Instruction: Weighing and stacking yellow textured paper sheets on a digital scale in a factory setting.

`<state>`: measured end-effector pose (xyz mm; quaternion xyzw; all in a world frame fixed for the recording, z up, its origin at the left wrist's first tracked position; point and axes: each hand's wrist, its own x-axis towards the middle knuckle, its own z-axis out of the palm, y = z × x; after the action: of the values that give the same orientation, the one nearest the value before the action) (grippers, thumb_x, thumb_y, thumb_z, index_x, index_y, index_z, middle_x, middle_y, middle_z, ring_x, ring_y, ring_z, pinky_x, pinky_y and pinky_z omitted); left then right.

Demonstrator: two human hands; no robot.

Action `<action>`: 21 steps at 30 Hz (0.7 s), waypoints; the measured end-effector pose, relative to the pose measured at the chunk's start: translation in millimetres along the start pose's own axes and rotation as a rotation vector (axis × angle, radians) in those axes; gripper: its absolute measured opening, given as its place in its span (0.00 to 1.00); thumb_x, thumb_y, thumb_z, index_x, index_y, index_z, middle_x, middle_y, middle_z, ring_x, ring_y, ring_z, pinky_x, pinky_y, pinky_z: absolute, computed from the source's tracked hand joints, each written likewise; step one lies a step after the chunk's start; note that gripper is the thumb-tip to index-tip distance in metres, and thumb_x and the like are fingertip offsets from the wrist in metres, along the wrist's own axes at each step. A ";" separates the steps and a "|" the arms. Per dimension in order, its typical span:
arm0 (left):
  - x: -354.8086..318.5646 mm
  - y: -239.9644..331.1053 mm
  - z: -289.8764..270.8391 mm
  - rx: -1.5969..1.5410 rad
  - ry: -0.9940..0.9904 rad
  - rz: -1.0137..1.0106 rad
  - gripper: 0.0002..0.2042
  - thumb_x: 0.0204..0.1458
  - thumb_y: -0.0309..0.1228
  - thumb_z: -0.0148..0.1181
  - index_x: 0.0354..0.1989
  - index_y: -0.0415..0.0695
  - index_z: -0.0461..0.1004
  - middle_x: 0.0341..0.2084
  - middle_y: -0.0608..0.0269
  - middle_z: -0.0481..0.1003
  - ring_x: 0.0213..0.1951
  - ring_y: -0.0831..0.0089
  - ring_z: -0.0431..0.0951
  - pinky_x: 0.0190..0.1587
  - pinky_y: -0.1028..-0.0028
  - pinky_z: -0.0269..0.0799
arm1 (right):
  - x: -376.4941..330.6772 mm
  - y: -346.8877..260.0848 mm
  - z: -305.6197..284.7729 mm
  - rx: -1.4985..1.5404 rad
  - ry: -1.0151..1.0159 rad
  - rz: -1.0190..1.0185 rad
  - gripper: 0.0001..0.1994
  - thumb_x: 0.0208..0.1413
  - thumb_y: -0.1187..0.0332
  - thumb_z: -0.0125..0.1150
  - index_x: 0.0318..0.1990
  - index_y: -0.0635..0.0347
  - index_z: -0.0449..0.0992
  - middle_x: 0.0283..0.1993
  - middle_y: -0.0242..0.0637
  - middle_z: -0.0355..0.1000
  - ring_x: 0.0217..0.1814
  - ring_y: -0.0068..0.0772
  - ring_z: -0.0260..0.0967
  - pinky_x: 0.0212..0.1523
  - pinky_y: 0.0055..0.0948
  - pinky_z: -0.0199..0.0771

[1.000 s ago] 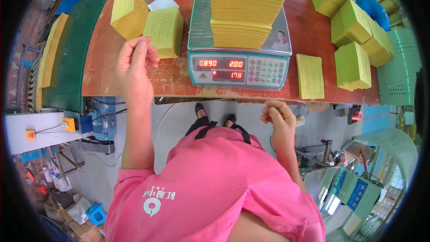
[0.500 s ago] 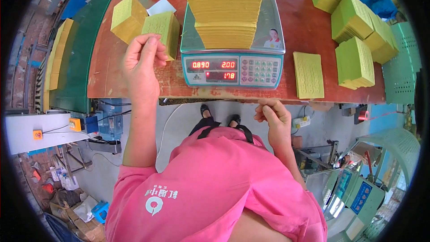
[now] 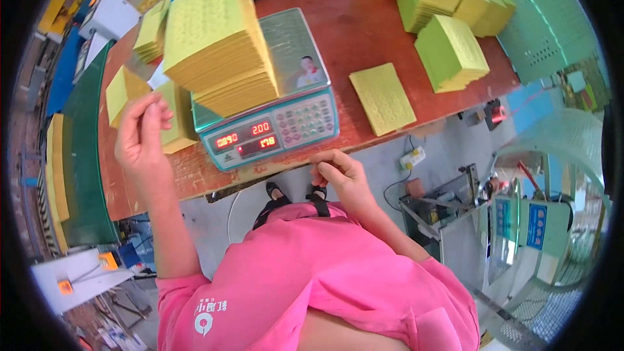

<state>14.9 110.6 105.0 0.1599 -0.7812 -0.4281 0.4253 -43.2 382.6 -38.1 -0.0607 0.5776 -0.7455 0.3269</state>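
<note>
Here, a tall yellow stack [image 3: 224, 49] is set beyond and between left grip [image 3: 143, 142] and right grip [image 3: 346, 179], both loosely released.

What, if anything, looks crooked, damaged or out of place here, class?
The tall yellow stack on the scale looks uneven: its upper part juts out past the lower instead of lining up. The red table also looks scuffed, its paint worn along the near edge.

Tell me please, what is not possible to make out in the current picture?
In the head view:
Insides of left hand, right hand: hidden by curled fingers.
Weighing plate, partly: under tall yellow stack.
Smaller yellow stack, partly: behind left hand.
Red table, far end: cut off by upper edge.
</note>
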 end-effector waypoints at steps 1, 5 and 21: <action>2.3 -3.9 -2.2 -0.013 -0.015 0.001 0.07 0.61 0.23 0.52 0.41 0.35 0.76 0.32 0.62 0.76 0.32 0.78 0.74 0.36 0.78 0.70 | 0.7 3.4 -2.4 0.006 0.006 0.006 0.08 0.62 0.74 0.52 0.45 0.65 0.76 0.35 0.33 0.75 0.33 0.22 0.72 0.36 0.23 0.72; 11.6 -11.4 -5.7 -0.027 0.017 0.004 0.07 0.61 0.24 0.53 0.43 0.36 0.76 0.33 0.62 0.76 0.33 0.79 0.75 0.37 0.78 0.71 | -3.2 10.3 -9.2 0.013 0.033 0.016 0.09 0.61 0.73 0.53 0.45 0.64 0.76 0.35 0.34 0.75 0.33 0.21 0.73 0.35 0.22 0.73; -132.4 -27.3 273.9 0.058 -0.818 0.622 0.10 0.41 0.26 0.68 0.31 0.39 0.74 0.40 0.56 0.74 0.43 0.56 0.75 0.44 0.61 0.72 | -63.3 7.1 -95.6 0.013 0.545 -0.143 0.08 0.61 0.75 0.51 0.44 0.65 0.76 0.34 0.35 0.75 0.31 0.23 0.73 0.34 0.22 0.71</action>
<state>-129.9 322.0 -61.3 -0.2486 -0.9059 -0.2871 0.1876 -35.7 495.5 -57.4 0.1034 0.6338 -0.7591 0.1065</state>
